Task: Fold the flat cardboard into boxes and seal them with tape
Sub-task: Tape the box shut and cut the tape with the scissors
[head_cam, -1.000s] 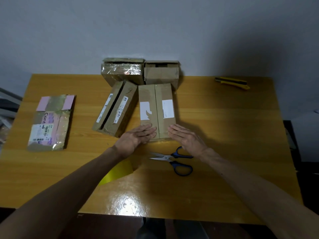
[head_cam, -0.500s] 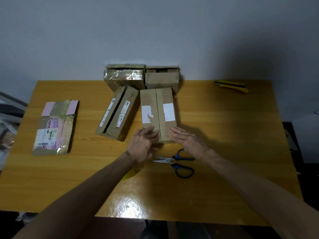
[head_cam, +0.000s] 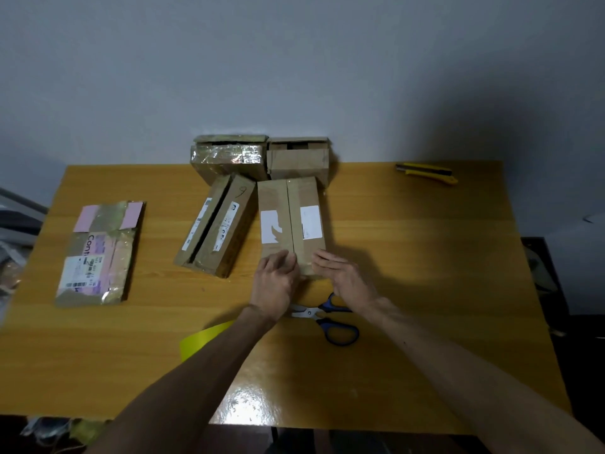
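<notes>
Cardboard comes first: a long brown cardboard box with two white labels [head_cam: 291, 224] lies at the middle of the orange-brown wooden counter [head_cam: 425, 290]. Its two top flaps are shut and meet along a centre seam. Take it as the dial's hub, with 12 o'clock toward the wall.

A second ago both hands lay flat, side by side, on its 6 o'clock end. Now the left hand [head_cam: 275, 283] has drawn in, and its fingers curl at the near end of the seam. Whether they pinch a tape end or only press, I cannot tell. The right hand [head_cam: 340, 276] stays as it was, released, with straight fingers laid on the near right corner. The box has not shifted. I judge the flattening to be over and the work now at the seam's end. I cannot tell whether tape already covers that seam.

- **10 o'clock:** a second labelled brown box [head_cam: 217, 224] lies just beside it. A dark gap runs between its flaps, and nothing inside shows.
- **12 o'clock, against the wall:** a shiny tape-wrapped box [head_cam: 229, 158] and a plain brown box [head_cam: 298, 162] stand there. Each shows a dark slit under its lid, and their contents are hidden.
- **6 o'clock:** blue-handled scissors [head_cam: 330, 317] lie near the wrists.
- **7 o'clock:** a yellow sheet [head_cam: 203, 339] shows from under the left forearm.
- **9 o'clock, well apart:** a flat piece of cardboard with pink patches [head_cam: 98, 253] lies unfolded.
- **2 o'clock, well apart:** a yellow utility knife [head_cam: 425, 172] lies near the far edge.
</notes>
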